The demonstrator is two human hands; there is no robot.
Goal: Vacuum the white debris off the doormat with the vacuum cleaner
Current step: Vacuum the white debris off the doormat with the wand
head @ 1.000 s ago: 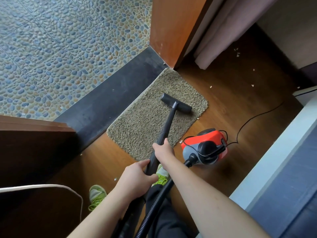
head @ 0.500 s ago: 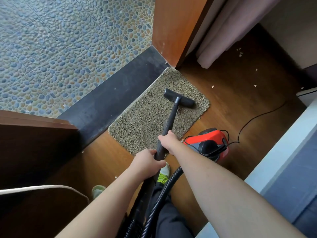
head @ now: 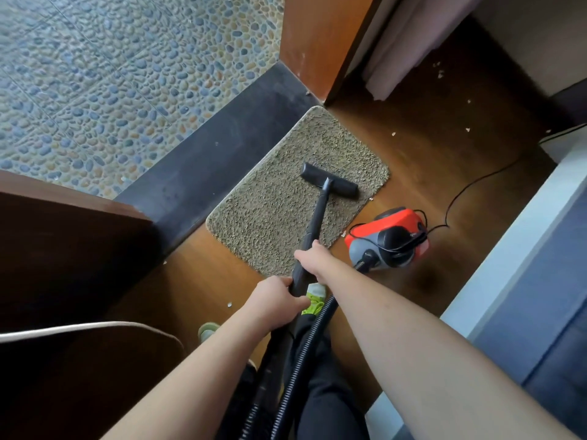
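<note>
Left hand [head: 273,301] and right hand [head: 313,257] both grasp wand [head: 313,225] | nozzle [head: 328,184] flat on doormat [head: 270,214] | red vacuum cleaner [head: 389,238] just beside the mat

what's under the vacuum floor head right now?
The floor head sits flat on the doormat, near its right edge. Only mat pile shows around it. Any white debris beneath the head is covered, so it cannot be seen. Both hands grip the wand.

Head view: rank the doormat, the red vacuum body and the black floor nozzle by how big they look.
1. doormat, clearly largest.
2. red vacuum body.
3. black floor nozzle, slimmer; it lies slightly farther from the camera, so its gap to the body is less sure.
</note>
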